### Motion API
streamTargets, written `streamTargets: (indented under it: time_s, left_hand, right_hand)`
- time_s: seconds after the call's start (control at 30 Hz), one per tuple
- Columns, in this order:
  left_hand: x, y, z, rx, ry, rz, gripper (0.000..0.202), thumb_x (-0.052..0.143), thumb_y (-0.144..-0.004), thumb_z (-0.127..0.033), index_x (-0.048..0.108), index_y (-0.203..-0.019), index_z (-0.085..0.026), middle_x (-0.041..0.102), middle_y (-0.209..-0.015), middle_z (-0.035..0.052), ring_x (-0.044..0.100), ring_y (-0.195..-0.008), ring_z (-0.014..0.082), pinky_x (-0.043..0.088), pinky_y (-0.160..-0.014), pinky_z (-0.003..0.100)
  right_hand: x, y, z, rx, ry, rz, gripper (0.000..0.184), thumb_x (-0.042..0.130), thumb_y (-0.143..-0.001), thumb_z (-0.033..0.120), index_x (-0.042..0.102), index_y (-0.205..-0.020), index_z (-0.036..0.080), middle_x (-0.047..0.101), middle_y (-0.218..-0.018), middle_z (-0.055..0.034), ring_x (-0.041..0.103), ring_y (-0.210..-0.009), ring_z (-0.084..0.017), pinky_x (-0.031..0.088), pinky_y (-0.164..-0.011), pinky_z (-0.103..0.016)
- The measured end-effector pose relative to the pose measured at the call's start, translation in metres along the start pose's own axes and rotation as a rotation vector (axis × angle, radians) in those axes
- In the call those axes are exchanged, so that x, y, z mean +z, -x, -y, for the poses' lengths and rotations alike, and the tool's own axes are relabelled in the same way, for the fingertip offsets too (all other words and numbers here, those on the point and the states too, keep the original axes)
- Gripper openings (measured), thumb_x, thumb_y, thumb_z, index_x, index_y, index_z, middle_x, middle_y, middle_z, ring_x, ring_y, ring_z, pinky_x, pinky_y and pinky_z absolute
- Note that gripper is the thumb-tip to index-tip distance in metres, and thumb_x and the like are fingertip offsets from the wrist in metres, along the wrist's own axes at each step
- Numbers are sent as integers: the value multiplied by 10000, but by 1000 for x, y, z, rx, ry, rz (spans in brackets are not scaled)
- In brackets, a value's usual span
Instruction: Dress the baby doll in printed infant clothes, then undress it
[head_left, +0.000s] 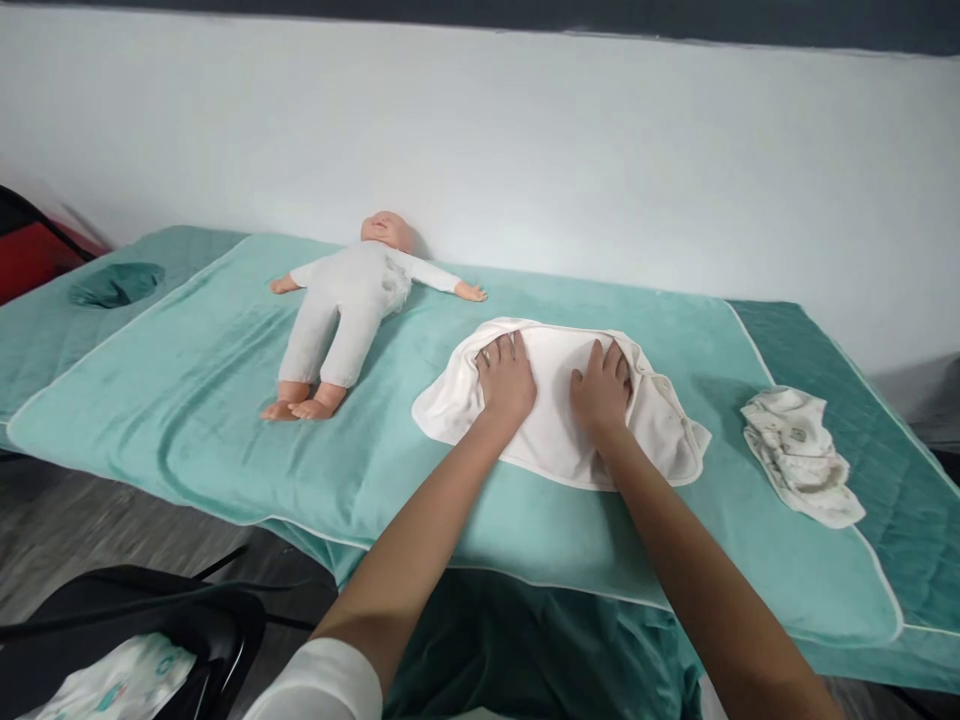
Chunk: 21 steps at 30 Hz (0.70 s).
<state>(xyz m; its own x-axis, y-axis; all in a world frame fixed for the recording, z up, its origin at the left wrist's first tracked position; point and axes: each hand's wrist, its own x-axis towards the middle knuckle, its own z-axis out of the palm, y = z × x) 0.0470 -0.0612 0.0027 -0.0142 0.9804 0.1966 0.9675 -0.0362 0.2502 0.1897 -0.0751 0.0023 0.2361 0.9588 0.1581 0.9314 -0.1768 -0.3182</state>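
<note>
A small white baby garment with snap buttons along its right edge lies spread sideways on the green bed cover. My left hand rests flat on its left half, fingers spread. On the right half lies my right hand, its fingers also apart and pressing on the cloth near the snaps. Neither hand grips anything. Left of the garment, a baby doll in a white cloth body lies on its back, arms stretched out and head toward the wall.
A crumpled, patterned white cloth garment sits at the right end of the bed. At the left end is a face hole in the cover. A black chair with a printed white cloth stands at lower left. The white wall runs behind.
</note>
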Motion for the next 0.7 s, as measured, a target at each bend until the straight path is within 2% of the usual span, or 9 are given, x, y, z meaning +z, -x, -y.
streamTargets:
  time_s: [0.13, 0.27, 0.37, 0.5, 0.7]
  left_hand:
    - [7, -18, -7, -19, 27, 58, 619, 312, -938, -147, 322, -1547, -38, 399, -1579, 200, 326, -1486, 329, 226, -1247, 494]
    - [14, -36, -13, -45, 73, 71, 623, 334, -937, -171, 324, -1537, -3, 393, -1574, 227, 308, -1505, 334, 217, -1258, 452]
    - [19, -45, -12, -59, 79, 31, 613, 339, -965, -244, 330, -1541, -35, 387, -1577, 227, 306, -1502, 341, 217, -1253, 484]
    - [22, -52, -8, -21, 41, -19, 609, 324, -996, -341, 334, -1550, -87, 405, -1567, 214, 346, -1468, 346, 251, -1228, 518]
    - [28, -68, -10, 2, 11, -4, 602, 304, -1009, -359, 321, -1563, -123, 391, -1580, 206, 349, -1466, 343, 280, -1207, 538]
  right_hand:
    - [3, -19, 10, 99, -172, 20, 717, 388, -843, 162, 277, -1542, 54, 223, -1612, -244, 256, -1484, -371, 290, -1159, -516]
    - [10, -34, 28, 215, -251, -36, 716, 384, -842, 169, 271, -1535, 30, 194, -1618, -259, 203, -1503, -380, 257, -1182, -521]
    - [14, -42, 31, 178, -215, -38, 698, 386, -893, 225, 249, -1542, 10, 154, -1633, -261, 188, -1507, -385, 247, -1196, -490]
    - [17, -54, 21, 65, -123, -35, 683, 377, -952, 308, 229, -1554, 22, 157, -1631, -260, 201, -1506, -369, 235, -1201, -458]
    - [18, -75, 11, 53, -91, -50, 671, 386, -965, 347, 240, -1555, 61, 180, -1627, -256, 224, -1502, -356, 258, -1185, -481]
